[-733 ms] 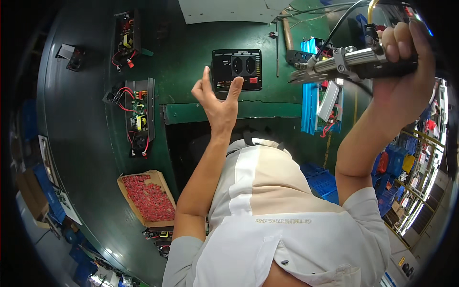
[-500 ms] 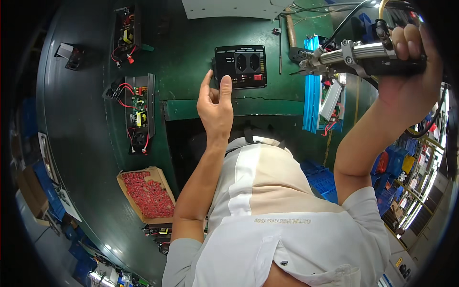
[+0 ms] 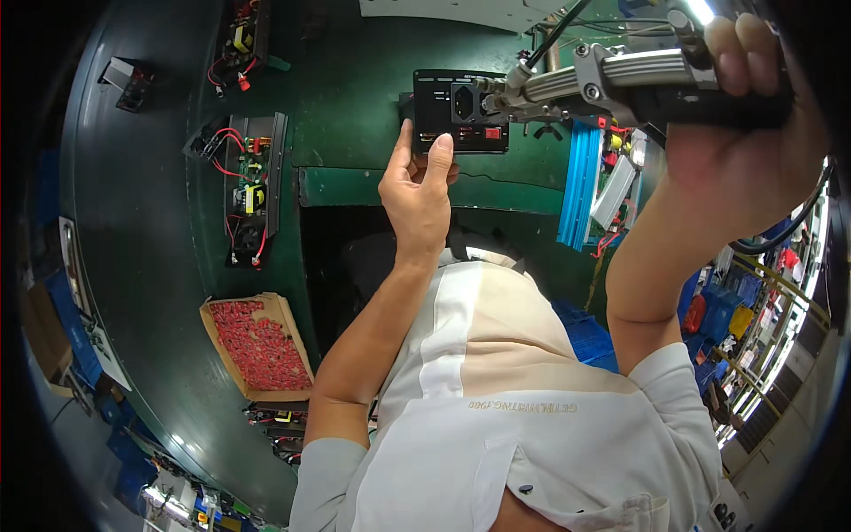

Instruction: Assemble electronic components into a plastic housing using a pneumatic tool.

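A black panel (image 3: pixel 434 97) with sockets and a red switch faces up on the green bench. My left hand (image 3: pixel 417 202) grips its near-left corner, thumb on the front face and fingers along the side and below. In my right hand (image 3: pixel 753 146), fingers wrapped round its dark body, is a powered screwdriver (image 3: pixel 634 75) with a silver metal head and a cable or hose. Its tip reaches over the panel's right socket and hides part of it. Whether the tip touches the panel I cannot tell.
Right of the panel lies a blue metal housing (image 3: pixel 581 186) with a circuit board. Several open circuit assemblies (image 3: pixel 253 191) lie on the left. A cardboard tray (image 3: pixel 297 332) of small red parts sits near-left. A pale sheet (image 3: pixel 443 7) is at the back.
My right hand has brought the screwdriver left, from beside the panel to over it. My left hand has moved slightly up and right and now holds the panel's corner.
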The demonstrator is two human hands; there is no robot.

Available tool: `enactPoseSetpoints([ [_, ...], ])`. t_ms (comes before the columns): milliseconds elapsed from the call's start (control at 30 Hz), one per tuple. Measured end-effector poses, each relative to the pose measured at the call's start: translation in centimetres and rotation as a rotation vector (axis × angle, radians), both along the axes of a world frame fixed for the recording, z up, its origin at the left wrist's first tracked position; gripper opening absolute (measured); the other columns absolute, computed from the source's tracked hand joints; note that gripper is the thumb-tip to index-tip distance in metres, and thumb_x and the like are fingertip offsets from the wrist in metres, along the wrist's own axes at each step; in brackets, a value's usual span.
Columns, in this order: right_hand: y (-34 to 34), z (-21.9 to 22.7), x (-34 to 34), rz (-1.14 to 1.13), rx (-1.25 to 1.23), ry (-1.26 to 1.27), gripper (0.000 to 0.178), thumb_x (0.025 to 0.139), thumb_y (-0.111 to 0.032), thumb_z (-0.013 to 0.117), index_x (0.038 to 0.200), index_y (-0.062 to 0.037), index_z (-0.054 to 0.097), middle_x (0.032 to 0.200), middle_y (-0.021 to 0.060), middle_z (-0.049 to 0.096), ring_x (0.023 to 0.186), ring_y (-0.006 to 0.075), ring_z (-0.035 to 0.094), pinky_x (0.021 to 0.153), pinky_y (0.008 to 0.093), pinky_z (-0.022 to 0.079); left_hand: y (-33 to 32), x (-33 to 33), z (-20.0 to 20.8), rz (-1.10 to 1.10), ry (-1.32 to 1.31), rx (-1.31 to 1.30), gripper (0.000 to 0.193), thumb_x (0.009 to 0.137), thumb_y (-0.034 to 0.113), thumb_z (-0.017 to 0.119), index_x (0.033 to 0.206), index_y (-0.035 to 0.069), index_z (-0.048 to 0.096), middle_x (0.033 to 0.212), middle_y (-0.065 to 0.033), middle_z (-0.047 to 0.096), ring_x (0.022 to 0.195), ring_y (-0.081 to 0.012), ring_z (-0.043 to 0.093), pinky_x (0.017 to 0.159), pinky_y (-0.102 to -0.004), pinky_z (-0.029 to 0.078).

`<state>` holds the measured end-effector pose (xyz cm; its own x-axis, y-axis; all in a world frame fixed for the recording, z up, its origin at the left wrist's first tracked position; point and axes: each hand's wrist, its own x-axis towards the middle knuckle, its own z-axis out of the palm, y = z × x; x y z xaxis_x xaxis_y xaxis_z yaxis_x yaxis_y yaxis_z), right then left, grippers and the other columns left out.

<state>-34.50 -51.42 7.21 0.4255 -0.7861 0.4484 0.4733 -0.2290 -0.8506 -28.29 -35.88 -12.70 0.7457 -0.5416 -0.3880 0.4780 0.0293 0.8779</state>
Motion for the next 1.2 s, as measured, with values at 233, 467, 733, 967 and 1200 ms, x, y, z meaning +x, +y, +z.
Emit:
enactPoseSetpoints([
  [233,2.0,-0.5,2.4,-0.018,0.005,0.02,0.004,0.095,-0.003,0.055,0.096,-0.0004,0.059,0.072,0.0014,0.045,0.065,0.0126,0.042,0.062,0.0277,0.038,0.1,0.2,0.0,0.017,0.0,-0.039,0.068,0.097,0.023,0.071,0.145,-0.014,0.04,0.083,-0.0028,0.065,0.074,-0.007,0.061,0.072,-0.0241,0.055],
  [467,2.9,-0.7,3.7,-0.046,0.003,0.029,0.005,0.096,-0.005,0.055,0.096,-0.0011,0.059,0.07,0.001,0.045,0.062,0.0123,0.042,0.06,0.0273,0.038,0.2,0.2,-0.3,0.009,-0.005,-0.019,0.066,0.096,0.023,0.072,0.144,-0.013,0.043,0.082,-0.0016,0.064,0.075,-0.006,0.059,0.073,-0.0225,0.053],
  [733,3.0,-0.9,4.0,-0.1,0.007,0.048,0.006,0.097,-0.006,0.055,0.096,-0.0019,0.058,0.069,0.0005,0.045,0.06,0.012,0.043,0.058,0.0269,0.039,0.3,0.4,-0.6,0.018,0.006,-0.013,0.071,0.094,0.027,0.075,0.143,-0.013,0.044,0.079,-0.0013,0.063,0.072,-0.0064,0.058,0.071,-0.0217,0.051],
  [967,2.9,-0.9,3.7,-0.148,0.01,0.062,0.006,0.097,-0.008,0.054,0.096,-0.0026,0.058,0.068,0.0001,0.045,0.058,0.0118,0.043,0.056,0.0265,0.039,0.2,0.6,-0.8,0.007,0.0,0.006,0.072,0.093,0.028,0.076,0.143,-0.013,0.044,0.078,-0.0008,0.062,0.071,-0.006,0.057,0.07,-0.021,0.05],
  [1200,3.3,-1.0,4.0,-0.192,0.011,0.074,0.007,0.098,-0.01,0.054,0.096,-0.0033,0.057,0.067,-0.0003,0.045,0.056,0.0115,0.044,0.054,0.026,0.04,0.2,0.5,-0.7,0.017,0.014,-0.039,0.07,0.094,0.025,0.075,0.144,-0.014,0.043,0.079,-0.0008,0.062,0.072,-0.0059,0.057,0.071,-0.0215,0.05],
])
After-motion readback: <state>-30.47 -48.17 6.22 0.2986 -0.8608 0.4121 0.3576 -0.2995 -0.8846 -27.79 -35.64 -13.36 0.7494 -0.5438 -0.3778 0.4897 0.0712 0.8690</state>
